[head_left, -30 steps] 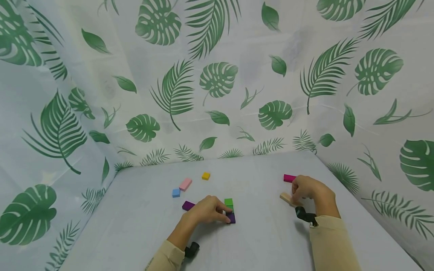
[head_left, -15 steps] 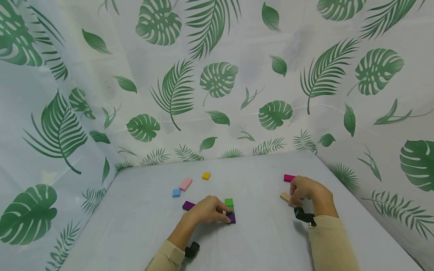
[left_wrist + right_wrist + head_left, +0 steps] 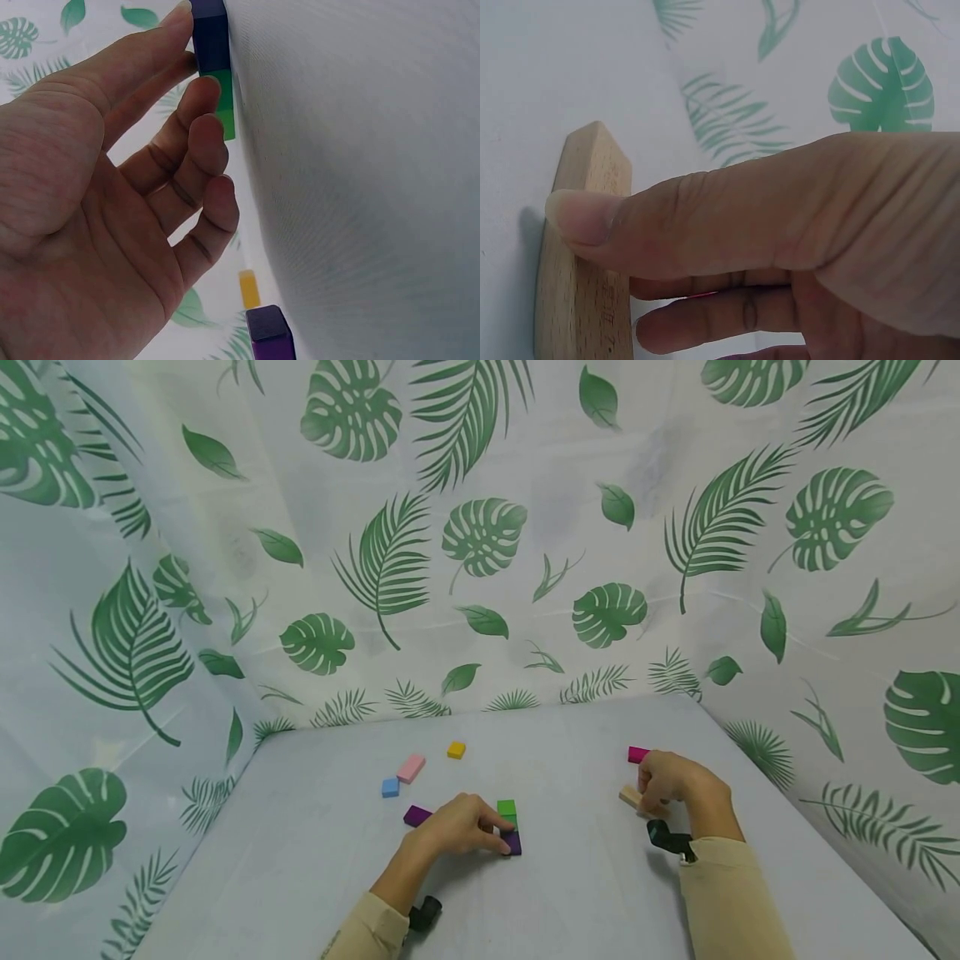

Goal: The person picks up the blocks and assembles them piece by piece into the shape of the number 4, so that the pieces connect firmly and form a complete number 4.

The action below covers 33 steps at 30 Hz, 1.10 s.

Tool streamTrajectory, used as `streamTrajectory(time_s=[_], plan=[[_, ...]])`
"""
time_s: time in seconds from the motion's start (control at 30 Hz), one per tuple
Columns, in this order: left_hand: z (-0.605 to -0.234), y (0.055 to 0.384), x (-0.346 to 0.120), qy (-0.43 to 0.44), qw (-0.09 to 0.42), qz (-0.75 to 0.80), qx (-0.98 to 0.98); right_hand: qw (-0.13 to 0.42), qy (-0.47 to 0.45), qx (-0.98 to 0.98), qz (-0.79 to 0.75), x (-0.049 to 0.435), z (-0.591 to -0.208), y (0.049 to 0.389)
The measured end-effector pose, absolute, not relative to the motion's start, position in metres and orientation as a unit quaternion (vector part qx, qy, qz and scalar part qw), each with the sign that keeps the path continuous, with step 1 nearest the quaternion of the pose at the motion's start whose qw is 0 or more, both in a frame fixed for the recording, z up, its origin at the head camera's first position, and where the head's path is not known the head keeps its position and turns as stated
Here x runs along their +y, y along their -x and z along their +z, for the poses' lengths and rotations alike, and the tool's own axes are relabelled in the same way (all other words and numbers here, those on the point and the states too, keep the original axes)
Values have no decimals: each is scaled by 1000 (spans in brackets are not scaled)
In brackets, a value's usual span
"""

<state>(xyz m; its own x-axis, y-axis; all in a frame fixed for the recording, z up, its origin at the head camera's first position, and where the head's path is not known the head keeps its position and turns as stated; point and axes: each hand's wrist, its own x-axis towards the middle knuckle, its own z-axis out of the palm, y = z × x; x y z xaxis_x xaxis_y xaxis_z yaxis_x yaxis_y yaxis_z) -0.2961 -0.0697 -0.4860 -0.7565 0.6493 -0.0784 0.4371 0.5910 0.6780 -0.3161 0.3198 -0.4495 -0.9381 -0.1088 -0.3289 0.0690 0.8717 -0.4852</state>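
My left hand (image 3: 459,828) pinches a dark purple block (image 3: 513,842) between thumb and forefinger, low over the table. Right behind that block sits green (image 3: 507,807), lined up with it; the left wrist view has the dark block (image 3: 211,41) and the green piece (image 3: 227,124) end to end. On the right, my right hand (image 3: 678,779) grips a plain wooden block (image 3: 630,795). Its thumb (image 3: 589,217) presses across the wooden block (image 3: 592,307) in the right wrist view, and part of the forefinger is hidden behind the thumb.
A magenta block (image 3: 637,754) lies just beyond my right hand. Left of centre are a purple block (image 3: 416,815) beside my left hand, a blue one (image 3: 390,787), a pink one (image 3: 411,768) and a yellow one (image 3: 456,750). Leaf-patterned cloth (image 3: 517,610) walls the table (image 3: 570,893).
My right hand has shifted slightly to the left along the wooden block, which stays about where it was. The left hand and the other blocks show no movement.
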Motion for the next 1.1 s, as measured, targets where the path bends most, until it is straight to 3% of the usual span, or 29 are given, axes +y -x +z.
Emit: streamTrajectory(time_s=[0.87,1.1], plan=[[-487,295,-69,-308,158,329,878,104,85,973,-186,277,-455,333],[-489,296,-69,-306,159,325,880,107,90,972,-190,262,-461,339]])
